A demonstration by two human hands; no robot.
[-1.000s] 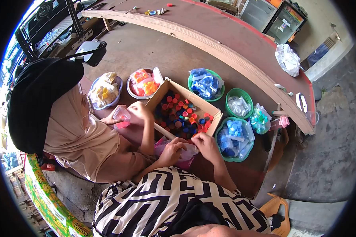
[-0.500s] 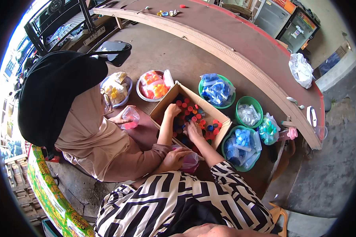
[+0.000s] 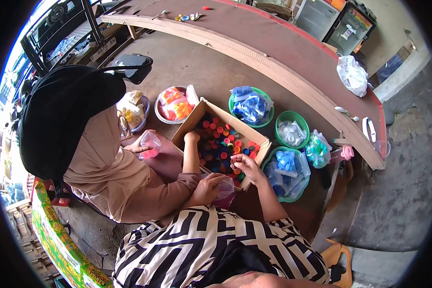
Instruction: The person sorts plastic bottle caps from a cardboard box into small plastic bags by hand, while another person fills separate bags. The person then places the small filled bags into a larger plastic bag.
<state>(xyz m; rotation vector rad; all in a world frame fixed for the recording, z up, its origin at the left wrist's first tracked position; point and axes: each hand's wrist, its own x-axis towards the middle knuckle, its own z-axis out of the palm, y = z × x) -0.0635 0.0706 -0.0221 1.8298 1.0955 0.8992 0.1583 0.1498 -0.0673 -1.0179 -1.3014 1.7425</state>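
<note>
Over the near right part of the cardboard box [image 3: 247, 126], my right hand [image 3: 245, 165] has its fingers bent together; whatever they hold is too small to make out. Red, blue and other coloured bottle caps [image 3: 223, 144] lie loose in the box. My left hand [image 3: 207, 189] is closed on the rim of a clear plastic bag [image 3: 224, 188] near the box's front edge. At my left, a co-worker [image 3: 115, 168] reaches one hand [image 3: 192, 138] into the box and holds a clear bag with pinkish-red contents [image 3: 150, 145] in the other.
Behind the box stand a bowl of red and orange bags [image 3: 162, 115] and a green basket of blue bags [image 3: 272, 115]. To the right are a green basket of clear items [image 3: 277, 126], a teal basket [image 3: 293, 198] and a bag of green caps [image 3: 318, 149]. A wooden rail [image 3: 273, 67] curves beyond.
My right hand first went down into the box among the caps, then rose toward its right side. The co-worker's hand moved a little left within the box. The whole view shifted slightly.
</note>
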